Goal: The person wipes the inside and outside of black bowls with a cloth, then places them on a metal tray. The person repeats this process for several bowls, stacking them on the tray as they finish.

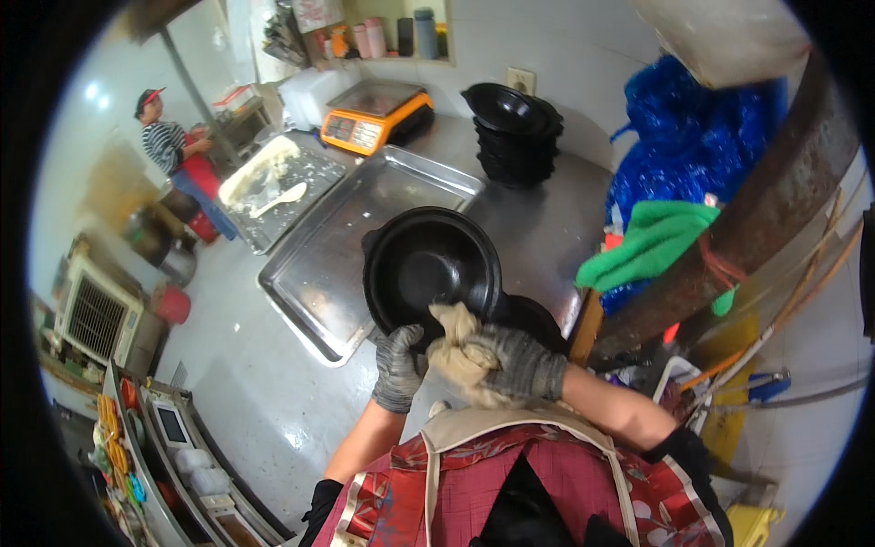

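Observation:
My left hand (pixel 399 366), in a grey knit glove, grips the near rim of a black bowl (pixel 431 270), tilted so its glossy inside faces me. My right hand (pixel 523 362), gloved alike, holds a crumpled beige cloth (pixel 465 352) against the bowl's near right rim. More black cookware (pixel 536 321) sits partly hidden behind my right hand. Beyond the bowl lies a shallow metal tray (pixel 328 253) on the steel table. A stack of black bowls (pixel 516 140) stands near the wall.
Left of the tray, another tray (pixel 311 184) holds white food and a pale rice paddle (pixel 280 199). An orange scale (pixel 376 113) stands behind. A green cloth (pixel 649 243) and blue plastic bags (pixel 690 137) hang at right, near a rusty pipe (pixel 759 198). A person (pixel 181 161) stands far left.

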A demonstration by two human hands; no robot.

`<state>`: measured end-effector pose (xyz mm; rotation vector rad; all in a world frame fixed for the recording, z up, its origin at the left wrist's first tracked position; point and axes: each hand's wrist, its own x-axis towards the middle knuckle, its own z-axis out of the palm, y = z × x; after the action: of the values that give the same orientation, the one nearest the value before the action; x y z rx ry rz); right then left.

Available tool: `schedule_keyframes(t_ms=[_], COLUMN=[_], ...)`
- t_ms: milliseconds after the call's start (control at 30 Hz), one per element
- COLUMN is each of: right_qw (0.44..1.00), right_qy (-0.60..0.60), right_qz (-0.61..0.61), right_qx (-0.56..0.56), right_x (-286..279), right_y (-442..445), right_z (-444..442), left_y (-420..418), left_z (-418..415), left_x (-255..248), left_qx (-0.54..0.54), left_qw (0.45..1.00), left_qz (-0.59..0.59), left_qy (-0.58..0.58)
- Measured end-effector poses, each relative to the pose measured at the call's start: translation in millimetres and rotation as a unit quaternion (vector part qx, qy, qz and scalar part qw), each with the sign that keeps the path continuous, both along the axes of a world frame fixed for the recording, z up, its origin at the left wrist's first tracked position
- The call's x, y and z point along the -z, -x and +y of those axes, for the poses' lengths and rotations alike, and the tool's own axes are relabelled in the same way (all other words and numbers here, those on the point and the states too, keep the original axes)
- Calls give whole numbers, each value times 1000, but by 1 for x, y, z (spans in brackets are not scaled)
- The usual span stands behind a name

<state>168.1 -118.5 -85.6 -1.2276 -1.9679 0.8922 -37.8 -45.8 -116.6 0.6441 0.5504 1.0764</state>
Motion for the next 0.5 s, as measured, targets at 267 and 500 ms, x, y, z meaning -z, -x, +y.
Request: schedule_keyframes(t_ms=[267, 500], right_qw=[634, 748], right_qy=[313, 116], right_qz=[701, 640], right_qx=[92, 130], right_x=[4, 6], right_y=[-29, -7], right_z=[17, 53], left_y=[-4, -24], left_z=[21, -6], left_x=[-8, 8], left_qx=[-71, 13], left_qw=[985, 931], left_qz=[-160, 240], left_qy=[2, -274])
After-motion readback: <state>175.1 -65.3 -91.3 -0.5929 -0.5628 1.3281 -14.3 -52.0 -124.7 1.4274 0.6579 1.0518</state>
